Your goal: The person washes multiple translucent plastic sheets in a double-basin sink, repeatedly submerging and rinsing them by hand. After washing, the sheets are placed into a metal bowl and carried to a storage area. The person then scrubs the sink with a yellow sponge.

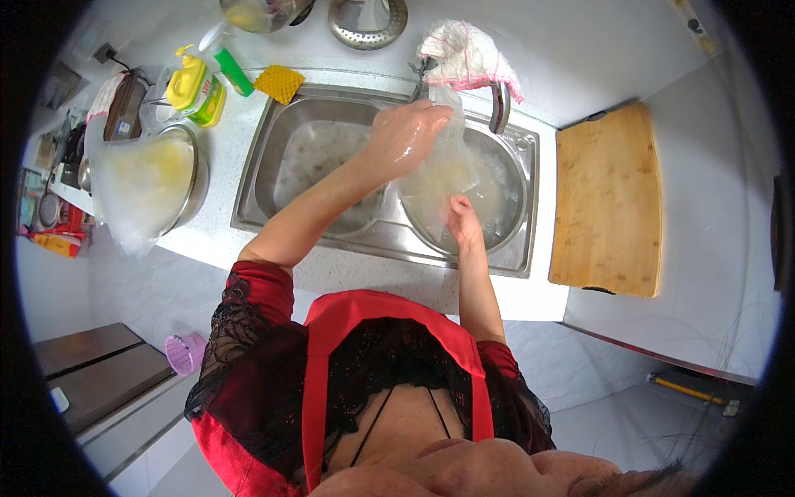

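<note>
A wet, translucent plastic bag (444,164) hangs over the right basin (518,180) of a stainless steel double sink. The upper part of the bag is gripped by my left hand (407,136), which is wet and held above the divider between the basins. Lower down, my right hand (464,220) has its fingers curled at the bag's edge, partly hidden by the film. Cloudy water stands in the right basin under the bag. Sudsy greyish water covers the bottom of the left basin (273,149).
A chrome faucet (500,109) with a white cloth (472,56) over it rises behind the right basin. A bamboo cutting board (607,202) lies at right. Leftward are a yellow sponge (279,84), a yellow pump bottle (197,90) and a steel bowl (200,186) covered by another plastic bag (140,180).
</note>
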### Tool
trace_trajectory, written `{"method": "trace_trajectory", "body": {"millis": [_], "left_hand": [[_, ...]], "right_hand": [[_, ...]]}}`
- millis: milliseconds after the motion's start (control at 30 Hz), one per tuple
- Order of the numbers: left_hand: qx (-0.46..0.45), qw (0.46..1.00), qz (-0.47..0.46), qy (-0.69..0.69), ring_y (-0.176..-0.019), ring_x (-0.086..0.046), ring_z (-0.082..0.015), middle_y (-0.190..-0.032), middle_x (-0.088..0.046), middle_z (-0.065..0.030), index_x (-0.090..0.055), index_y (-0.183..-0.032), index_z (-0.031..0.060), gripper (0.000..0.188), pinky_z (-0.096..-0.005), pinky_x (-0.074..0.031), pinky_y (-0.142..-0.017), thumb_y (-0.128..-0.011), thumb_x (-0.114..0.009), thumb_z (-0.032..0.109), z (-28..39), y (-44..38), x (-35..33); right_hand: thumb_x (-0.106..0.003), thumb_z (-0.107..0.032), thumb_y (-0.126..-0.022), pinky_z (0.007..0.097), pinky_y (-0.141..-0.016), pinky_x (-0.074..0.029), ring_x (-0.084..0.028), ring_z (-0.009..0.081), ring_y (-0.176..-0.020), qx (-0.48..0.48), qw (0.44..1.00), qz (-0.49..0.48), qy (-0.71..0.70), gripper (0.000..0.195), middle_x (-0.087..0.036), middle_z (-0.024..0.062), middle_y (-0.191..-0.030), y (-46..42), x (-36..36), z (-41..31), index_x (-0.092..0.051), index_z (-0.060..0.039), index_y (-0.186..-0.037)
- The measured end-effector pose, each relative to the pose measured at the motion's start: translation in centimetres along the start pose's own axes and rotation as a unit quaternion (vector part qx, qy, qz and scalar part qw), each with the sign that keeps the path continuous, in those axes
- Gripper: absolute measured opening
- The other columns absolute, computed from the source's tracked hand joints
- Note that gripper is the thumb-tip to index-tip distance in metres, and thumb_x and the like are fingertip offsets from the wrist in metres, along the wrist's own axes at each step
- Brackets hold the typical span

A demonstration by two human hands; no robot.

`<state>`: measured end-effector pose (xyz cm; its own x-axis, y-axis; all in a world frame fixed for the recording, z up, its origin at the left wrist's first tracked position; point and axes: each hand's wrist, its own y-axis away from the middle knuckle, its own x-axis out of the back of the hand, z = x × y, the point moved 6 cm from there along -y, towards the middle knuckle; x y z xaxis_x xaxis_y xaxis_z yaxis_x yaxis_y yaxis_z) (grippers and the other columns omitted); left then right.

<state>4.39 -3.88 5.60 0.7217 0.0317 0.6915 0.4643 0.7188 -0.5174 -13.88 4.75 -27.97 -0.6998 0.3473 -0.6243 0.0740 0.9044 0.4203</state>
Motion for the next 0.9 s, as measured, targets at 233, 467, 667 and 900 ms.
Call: {"method": "trace_trajectory", "body": {"millis": [233,467,667,900], "left_hand": [[-0.048,0.995,0.069,-0.055,-0.079,-0.061,-0.0275,-0.083,-0.064,-0.0082,-0.068,-0.100,0.0132,0.021,-0.0377,-0.051,-0.069,-0.082,-0.058,0.019,0.2,1.6,0.7],[-0.071,0.993,-0.074,-0.051,-0.079,-0.065,-0.0291,-0.091,-0.064,-0.0094,-0.062,-0.104,0.0139,0.027,-0.0414,-0.052,-0.066,-0.077,-0.058,0.014,1.4,3.7,-1.2],[0.062,0.991,-0.092,-0.072,-0.082,-0.063,-0.0334,-0.094,-0.064,-0.0130,-0.060,-0.112,0.0108,0.028,-0.0439,-0.051,-0.067,-0.085,-0.055,0.017,-7.7,5.5,1.0],[0.288,0.885,0.216,0.295,-0.059,-0.056,-0.0070,-0.081,-0.062,-0.0006,-0.059,-0.119,0.0087,0.028,-0.0209,-0.046,-0.049,-0.094,-0.046,0.010,-17.9,12.7,18.9]], "right_hand": [[-0.059,-0.014,-0.085,0.0323,-0.069,-0.045,-0.059,0.0163,-0.086,0.034,0.997,0.062,-0.024,0.010,-0.062,0.0007,-0.091,1.6,-1.4,-1.4,-0.054,-0.0149,-0.093],[-0.056,-0.020,-0.088,0.0320,-0.064,-0.043,-0.056,0.0131,-0.074,0.004,0.998,0.041,0.053,0.007,-0.056,-0.0033,-0.075,1.0,1.6,0.1,-0.051,-0.0167,-0.084],[-0.054,-0.025,-0.091,0.0299,-0.066,-0.044,-0.058,0.0156,-0.076,-0.080,0.990,0.076,0.085,0.011,-0.060,-0.0004,-0.077,2.4,-1.8,0.6,-0.055,-0.0144,-0.086],[-0.055,-0.027,-0.091,0.0311,-0.071,-0.046,-0.060,0.0168,-0.081,-0.080,0.987,0.077,0.117,0.016,-0.064,0.0018,-0.085,2.8,-2.0,-0.6,-0.058,-0.0119,-0.096]]}}
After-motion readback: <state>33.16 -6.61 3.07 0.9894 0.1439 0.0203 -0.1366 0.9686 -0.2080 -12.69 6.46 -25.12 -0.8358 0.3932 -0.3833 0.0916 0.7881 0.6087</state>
